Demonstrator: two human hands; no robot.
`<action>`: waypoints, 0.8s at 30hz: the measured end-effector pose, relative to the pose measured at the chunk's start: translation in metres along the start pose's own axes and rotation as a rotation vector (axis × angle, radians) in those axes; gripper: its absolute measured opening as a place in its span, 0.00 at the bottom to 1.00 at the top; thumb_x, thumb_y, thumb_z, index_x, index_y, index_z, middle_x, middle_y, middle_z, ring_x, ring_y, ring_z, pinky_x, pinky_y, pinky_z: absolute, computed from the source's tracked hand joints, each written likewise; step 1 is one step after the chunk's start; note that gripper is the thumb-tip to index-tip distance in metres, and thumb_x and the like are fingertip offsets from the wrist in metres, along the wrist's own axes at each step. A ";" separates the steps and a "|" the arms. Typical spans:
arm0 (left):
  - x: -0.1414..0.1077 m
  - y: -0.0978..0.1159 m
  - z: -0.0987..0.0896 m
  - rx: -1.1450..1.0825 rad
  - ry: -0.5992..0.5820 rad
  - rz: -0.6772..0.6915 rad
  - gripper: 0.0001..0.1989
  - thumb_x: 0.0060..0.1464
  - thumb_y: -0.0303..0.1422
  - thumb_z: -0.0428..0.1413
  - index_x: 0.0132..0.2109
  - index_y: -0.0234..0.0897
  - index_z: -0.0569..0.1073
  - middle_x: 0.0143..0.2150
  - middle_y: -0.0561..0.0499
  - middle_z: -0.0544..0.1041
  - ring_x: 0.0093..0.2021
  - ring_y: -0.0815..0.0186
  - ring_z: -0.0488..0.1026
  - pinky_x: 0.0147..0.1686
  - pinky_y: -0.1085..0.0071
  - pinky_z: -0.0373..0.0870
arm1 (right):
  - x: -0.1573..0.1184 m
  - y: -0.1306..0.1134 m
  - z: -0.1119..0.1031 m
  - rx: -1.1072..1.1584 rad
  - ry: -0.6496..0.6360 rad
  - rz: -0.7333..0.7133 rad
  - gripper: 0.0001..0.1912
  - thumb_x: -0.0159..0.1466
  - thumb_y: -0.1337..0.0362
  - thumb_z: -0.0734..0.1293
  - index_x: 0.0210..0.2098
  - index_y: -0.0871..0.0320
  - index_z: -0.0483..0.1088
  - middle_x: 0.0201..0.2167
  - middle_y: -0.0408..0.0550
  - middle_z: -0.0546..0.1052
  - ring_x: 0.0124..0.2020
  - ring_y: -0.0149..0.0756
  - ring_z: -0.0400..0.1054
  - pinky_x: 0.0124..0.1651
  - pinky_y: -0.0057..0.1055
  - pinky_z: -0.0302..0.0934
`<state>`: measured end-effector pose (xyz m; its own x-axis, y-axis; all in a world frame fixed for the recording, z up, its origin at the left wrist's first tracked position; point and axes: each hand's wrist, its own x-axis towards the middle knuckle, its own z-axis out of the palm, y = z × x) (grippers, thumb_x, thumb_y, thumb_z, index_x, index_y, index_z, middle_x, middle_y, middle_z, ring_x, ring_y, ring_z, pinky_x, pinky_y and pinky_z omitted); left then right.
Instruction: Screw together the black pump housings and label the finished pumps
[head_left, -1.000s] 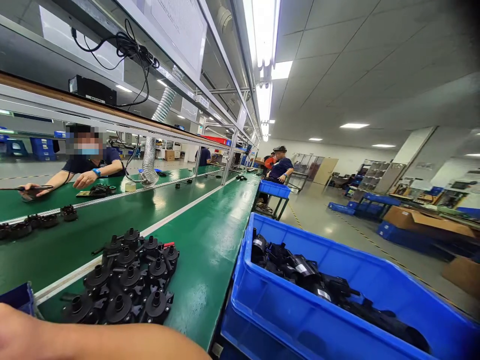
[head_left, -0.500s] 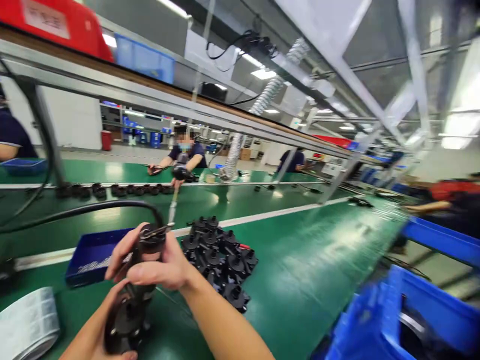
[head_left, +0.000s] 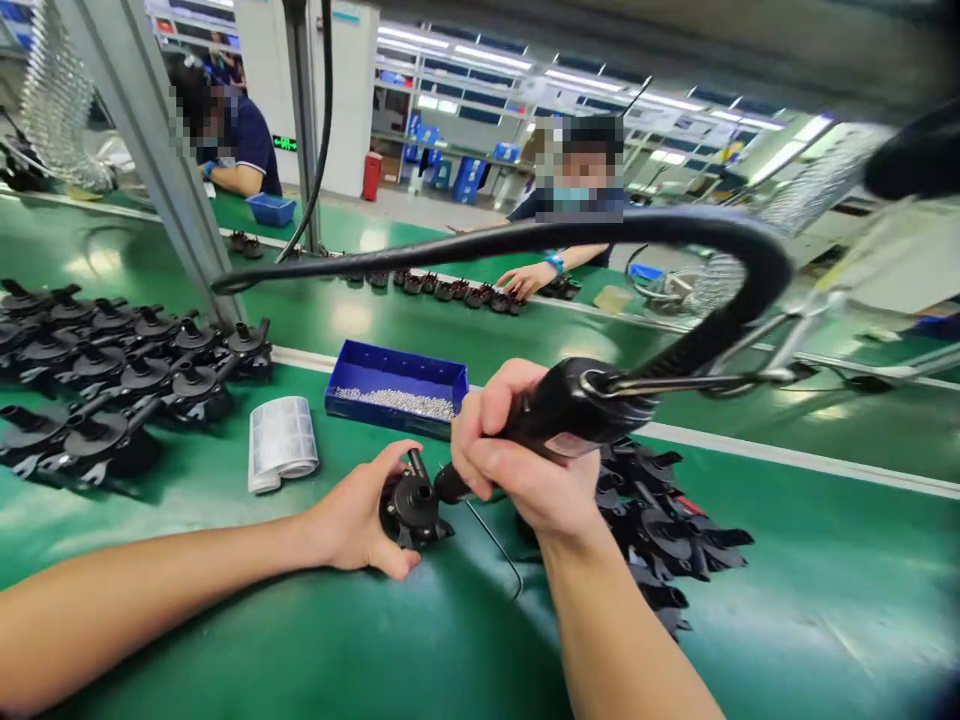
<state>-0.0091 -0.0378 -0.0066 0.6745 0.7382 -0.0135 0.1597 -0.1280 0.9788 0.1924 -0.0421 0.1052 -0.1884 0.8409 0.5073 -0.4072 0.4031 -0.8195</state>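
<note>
My right hand [head_left: 525, 460] is wrapped round a black electric screwdriver [head_left: 570, 405] with a thick cable at its rear and a metal hanging loop. Its nose end points down-left and meets or nearly meets a round black plastic housing [head_left: 415, 505] with a spout. My left hand [head_left: 367, 520] grips that housing from the left, thumb and fingers around its edge, against the green bench. The screwdriver's tip is hidden behind the housing. Just behind them lies a blue tray [head_left: 397, 372] of small silvery screws. A thin bent metal rod [head_left: 499, 550] lies below the screwdriver.
Rows of black housings [head_left: 142, 365] stand at left, and more housings [head_left: 660, 515] are piled right of my right forearm. A roll of white labels [head_left: 283, 443] sits left of the tray. A metal post [head_left: 142, 150] rises at left. Two co-workers sit across the line.
My view has swung left and down. The screwdriver has tilted from upright to slanting, its nose now at the housing's side. The label roll and left-hand housings show fully now.
</note>
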 end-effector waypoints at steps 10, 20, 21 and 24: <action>0.001 -0.001 0.003 -0.070 -0.005 0.022 0.55 0.39 0.29 0.72 0.73 0.43 0.58 0.53 0.49 0.81 0.53 0.48 0.80 0.58 0.52 0.75 | 0.000 -0.003 0.014 -0.041 0.119 -0.039 0.12 0.57 0.77 0.73 0.35 0.54 0.74 0.24 0.35 0.77 0.15 0.25 0.65 0.16 0.23 0.61; 0.002 -0.007 0.000 0.017 -0.055 0.068 0.58 0.39 0.34 0.75 0.74 0.45 0.57 0.52 0.49 0.80 0.52 0.48 0.80 0.56 0.52 0.77 | 0.000 -0.021 0.028 -0.172 0.260 -0.189 0.12 0.62 0.75 0.73 0.39 0.52 0.75 0.27 0.38 0.80 0.25 0.35 0.77 0.31 0.35 0.75; 0.003 -0.008 -0.001 0.020 -0.063 0.074 0.58 0.39 0.35 0.75 0.74 0.45 0.57 0.52 0.49 0.81 0.51 0.48 0.80 0.55 0.52 0.77 | -0.002 -0.024 0.033 -0.162 0.282 -0.216 0.12 0.63 0.75 0.73 0.40 0.51 0.75 0.27 0.38 0.80 0.26 0.35 0.77 0.32 0.35 0.75; 0.004 -0.009 0.000 0.031 -0.066 0.089 0.56 0.39 0.36 0.76 0.73 0.44 0.62 0.55 0.47 0.81 0.55 0.45 0.79 0.56 0.52 0.77 | -0.008 -0.024 0.048 -0.124 0.265 -0.194 0.12 0.63 0.75 0.73 0.40 0.51 0.74 0.28 0.39 0.80 0.26 0.34 0.76 0.31 0.34 0.73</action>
<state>-0.0081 -0.0340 -0.0154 0.7326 0.6781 0.0591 0.1185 -0.2126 0.9699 0.1610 -0.0757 0.1340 0.1272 0.8023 0.5832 -0.2978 0.5917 -0.7491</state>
